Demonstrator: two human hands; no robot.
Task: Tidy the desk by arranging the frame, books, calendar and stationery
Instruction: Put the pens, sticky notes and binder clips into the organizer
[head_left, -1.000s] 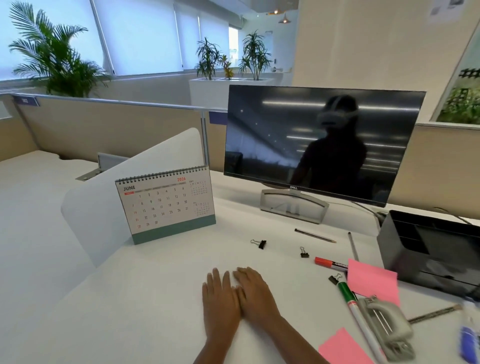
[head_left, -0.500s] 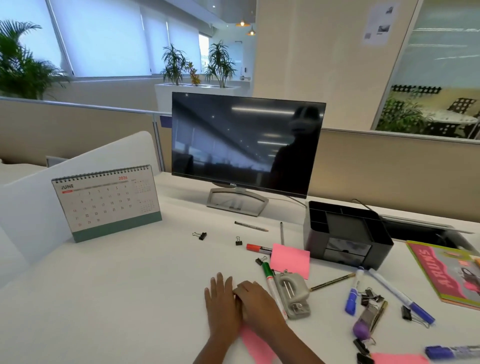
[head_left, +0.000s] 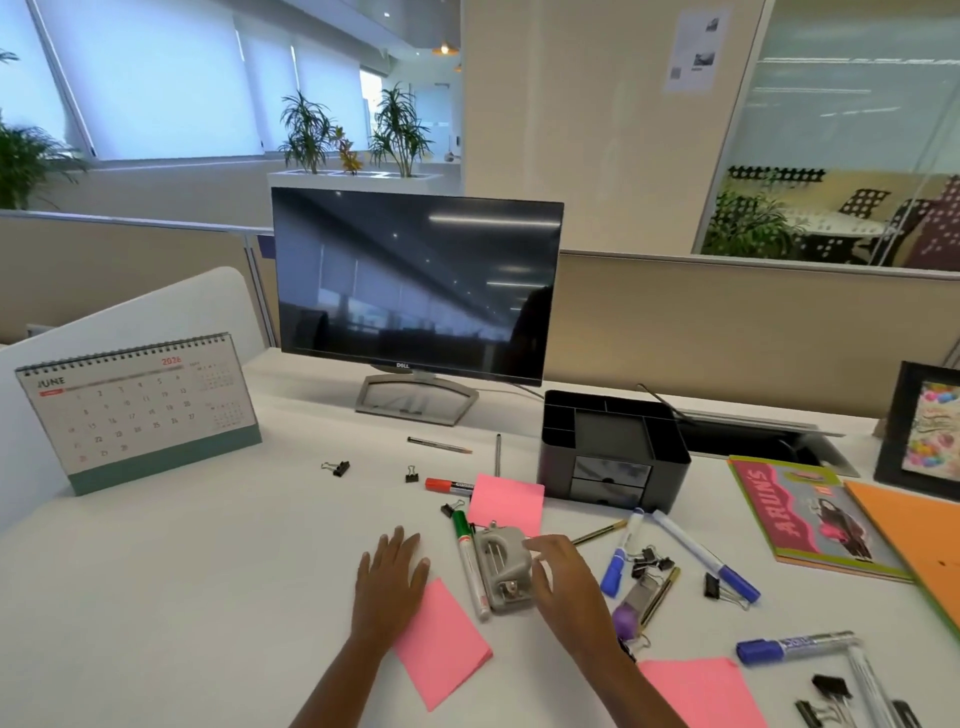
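Stationery lies scattered over the counter (head_left: 208, 597). The piece nearest the right hand (head_left: 569, 579) is a grey hole punch (head_left: 503, 571), just left of its fingers (head_left: 545, 545). Those fingers are spread and loosely curved, holding nothing; whether their tips touch the punch cannot be told. The left hand (head_left: 389, 577) lies flat, fingers straight and slightly apart, its heel at the edge of a pink note pad (head_left: 441, 639). The punch looks like metal and hard plastic: stiff, fairly heavy for its size, not fragile. A sound hold would be across its two long sides, thumb on one, fingers on the other. Its long axis runs away from the person, leaning slightly left at the far end. A green marker (head_left: 470, 566) lies just beyond it from the right fingers, roughly parallel, cap end away.
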